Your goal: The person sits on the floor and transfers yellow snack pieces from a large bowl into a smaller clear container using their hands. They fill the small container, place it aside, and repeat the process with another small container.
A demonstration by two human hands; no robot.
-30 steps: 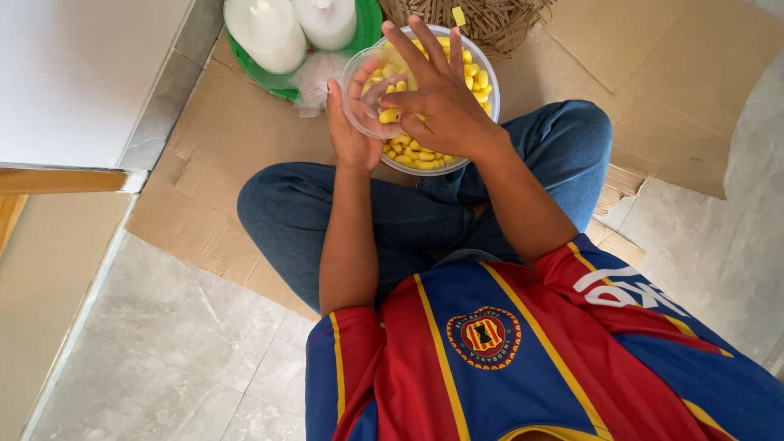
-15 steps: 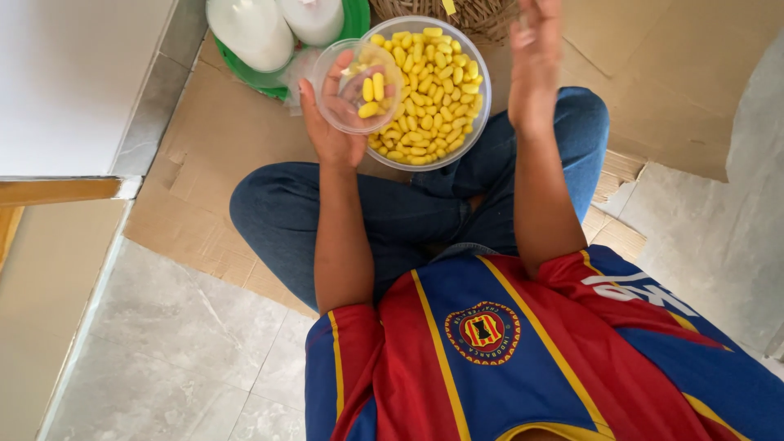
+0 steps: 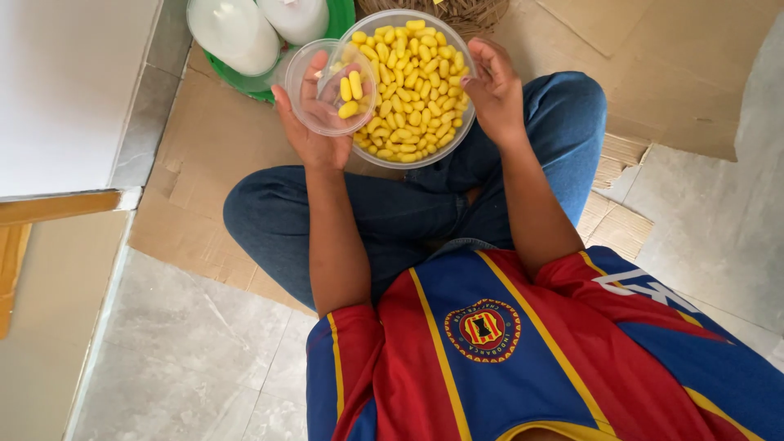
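I sit cross-legged on flattened cardboard. My left hand holds a small clear plastic cup with a few yellow oblong pieces in it. Just right of the cup rests a larger clear bowl heaped with many of the same yellow pieces, set against my knees. My right hand is at the bowl's right rim, fingers curled and touching its edge. I cannot tell whether it holds any pieces.
A green tray with two white containers stands at the upper left. A woven basket sits behind the bowl. A white panel and a wooden edge lie to the left. Tiled floor surrounds the cardboard.
My right hand left the cup, rose above the bowl, then came down to the bowl's right rim. My left hand kept the cup and shifted it slightly left.
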